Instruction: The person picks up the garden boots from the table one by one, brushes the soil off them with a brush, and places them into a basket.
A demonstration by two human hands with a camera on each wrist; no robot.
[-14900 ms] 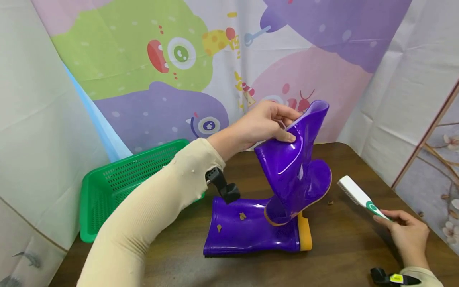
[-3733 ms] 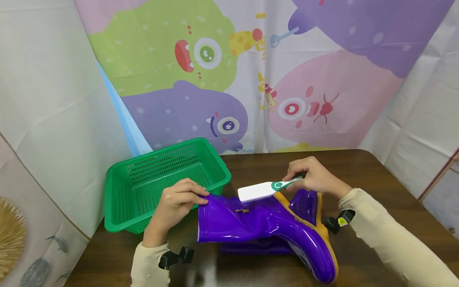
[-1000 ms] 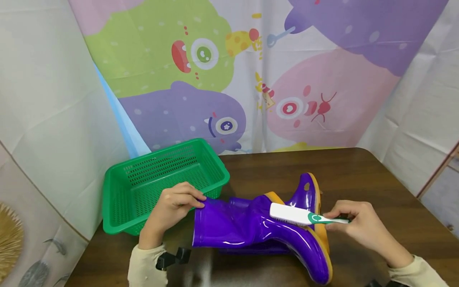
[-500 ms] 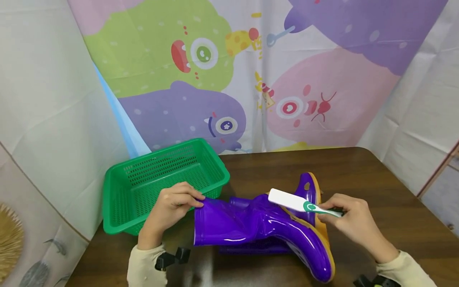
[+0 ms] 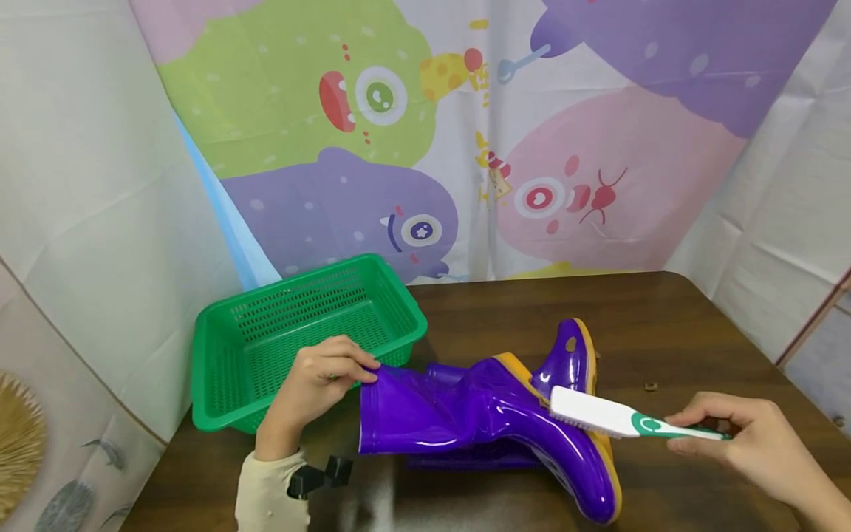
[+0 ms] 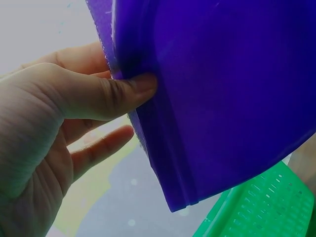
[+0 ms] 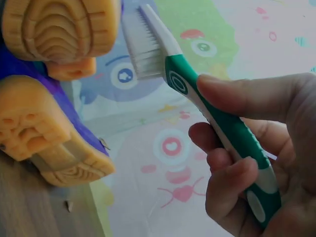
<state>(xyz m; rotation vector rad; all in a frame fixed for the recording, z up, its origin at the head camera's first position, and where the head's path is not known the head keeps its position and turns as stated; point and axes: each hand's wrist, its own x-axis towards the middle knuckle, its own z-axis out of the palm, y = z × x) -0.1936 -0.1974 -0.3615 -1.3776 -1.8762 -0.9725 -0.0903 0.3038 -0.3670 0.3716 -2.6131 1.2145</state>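
Observation:
My left hand [image 5: 322,380] pinches the shaft rim of a glossy purple rain boot [image 5: 425,414] with a yellow sole, thumb outside, as the left wrist view shows. This boot lies on its side, toe to the right, across a second purple rain boot [image 5: 570,356], mostly hidden beneath it. A brown speck sits on the second boot's toe. On the right, my right hand [image 5: 744,436] grips the green handle of a white scrubbing brush [image 5: 592,411]. The brush head is over the upper boot's sole edge in the head view; whether its bristles touch, I cannot tell.
A green plastic basket [image 5: 206,369] with perforated walls stands at the back left, just behind the left hand. A small brown bit [image 5: 650,386] lies on the dark wooden table [image 5: 638,318] right of the boots. A patterned cloth [image 5: 465,148] hangs behind.
The boot held upright earlier now lies across the other. Brown debris has left its shaft. Over the last second, my right hand has drawn the brush rightward; the left hand has stayed.

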